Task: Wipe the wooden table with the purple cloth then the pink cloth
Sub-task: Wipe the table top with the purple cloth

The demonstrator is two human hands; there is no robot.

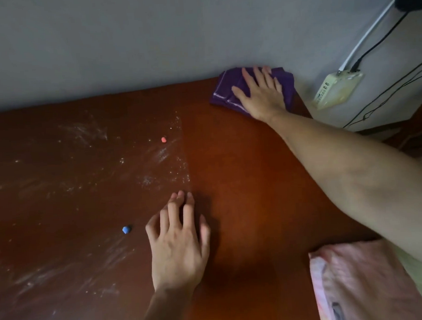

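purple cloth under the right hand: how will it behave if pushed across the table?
The purple cloth lies folded and creased under the flat right hand, so it is probably floppy and may bunch without even pressure. Its sheen hints that it slides easily on the wooden table. It looks thin, so likely light.

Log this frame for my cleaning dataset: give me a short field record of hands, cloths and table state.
right hand: flat on the purple cloth, far right corner by the wall
left hand: palm down on the bare wooden table, holding nothing
pink cloth: near right corner, untouched
table state: right part looks clean; white powdery smears across the left part
loose bits: small pink piece, small blue piece
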